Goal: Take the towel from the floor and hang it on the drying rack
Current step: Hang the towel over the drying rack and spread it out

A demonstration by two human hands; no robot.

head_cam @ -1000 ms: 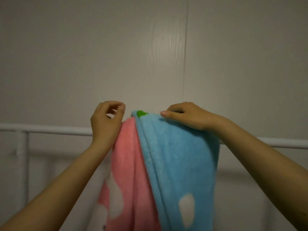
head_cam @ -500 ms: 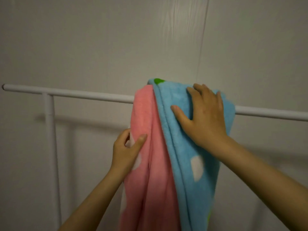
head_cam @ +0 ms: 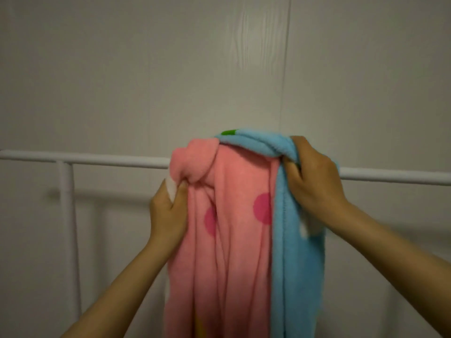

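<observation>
Two hands at work on one towel, already off the floor and draped over the top bar of the white drying rack. Left hand closed around the bunched pink edge just below the bar, a white patch of the fabric pinched between thumb and fingers. Right hand clenched on the rolled blue edge right at bar height, fingers curled into the folds. Pink panel with darker pink dots hanging down the near side, blue strip beside it on the right, a small green patch at the very top. Fabric still gathered into a narrow bundle over the bar rather than spread along it, with a lump of pink folds heaped at the top left. How much hangs down the far side: hidden, so the balance cannot be judged. Most of the task apparently done, then: picked up, carried, laid over the rack. Left, by the look of it: pulling the two edges apart along the bar to flatten the bunching, evening the drop, then letting go. Risk worth minding: an uneven drape sliding off the smooth bar once both grips release. Plain pale wall behind, nothing else on the rack in view.
</observation>
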